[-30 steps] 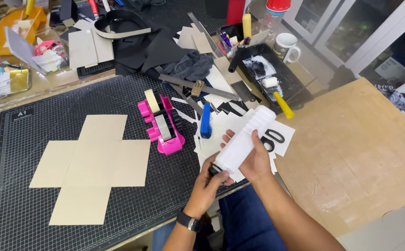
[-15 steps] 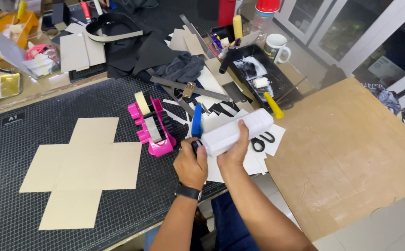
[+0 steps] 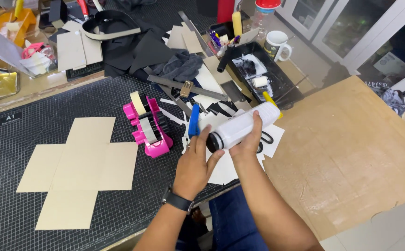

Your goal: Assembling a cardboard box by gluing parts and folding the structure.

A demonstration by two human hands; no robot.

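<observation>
1. White plastic bottle (image 3: 243, 128) sits centre frame, held near-horizontal above the paper scraps, dark cap end pointing lower left toward the person, likely so the cap is reachable.
2. Right hand (image 3: 249, 142) wraps the bottle body from below, fingers curled tight round it.
3. Left hand (image 3: 197, 162) is at the cap end, fingers half spread, fingertips touching the cap; grip on it unclear.
4. Blue-handled tool (image 3: 193, 121) lies just left of the bottle on white paper scraps (image 3: 221, 172).
5. Pink tape dispenser (image 3: 147, 125) stands further left on the black cutting mat (image 3: 49, 116).
6. Cross-shaped cardboard cutout (image 3: 79, 169) lies flat, lower left.
7. Black tray (image 3: 279, 81) and white mug (image 3: 276, 44), upper centre-right.
</observation>
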